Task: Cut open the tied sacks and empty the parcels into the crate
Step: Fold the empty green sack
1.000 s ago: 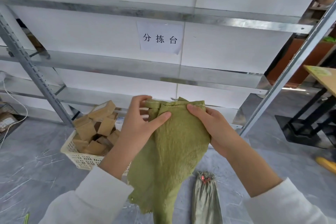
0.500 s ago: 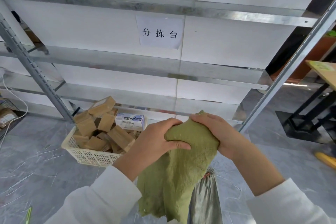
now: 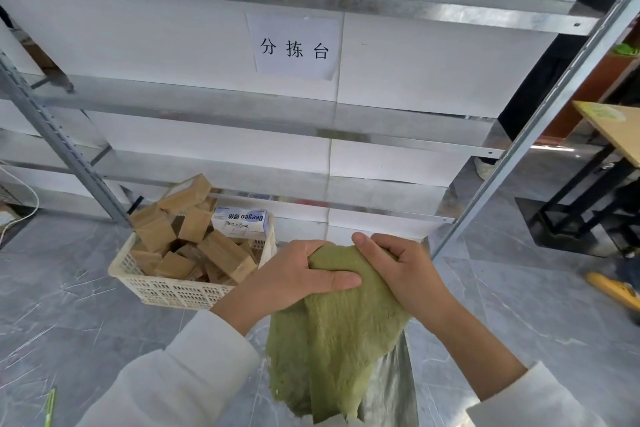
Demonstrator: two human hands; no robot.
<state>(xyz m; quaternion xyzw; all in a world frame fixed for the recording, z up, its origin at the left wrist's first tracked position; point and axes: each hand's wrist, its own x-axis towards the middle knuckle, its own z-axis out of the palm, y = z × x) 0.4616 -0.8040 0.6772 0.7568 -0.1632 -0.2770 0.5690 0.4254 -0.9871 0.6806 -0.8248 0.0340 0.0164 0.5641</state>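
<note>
Findings: green sack [image 3: 332,340], woven fabric, limp, held up in front of the person above the grey floor [image 3: 69,322]. Left grip [image 3: 298,274]: fingers curled round the bunched top of the green sack, thumb laid across its front. Right grip [image 3: 398,270]: clenched on the same bunched top from the other side, thumb pointing up. Both grips sit just beside each other on the fabric. The sack body hangs down between the two white sleeves; its lower edge is frayed. Contents cannot be told.

Silver sack [image 3: 391,385] lies on the floor behind and below the green one, mostly hidden by it; its mouth is out of sight.

Crate [image 3: 173,288], cream perforated plastic, stands on the floor left of the hands, at the foot of the metal rack [image 3: 242,107]. It holds brown cardboard parcels [image 3: 225,253] heaped above the rim, several tilted. A white printed box [image 3: 240,222] lies on the heap at the far right corner.

Paper sign [image 3: 294,45] with three characters is fixed to the white wall behind the rack.
</note>
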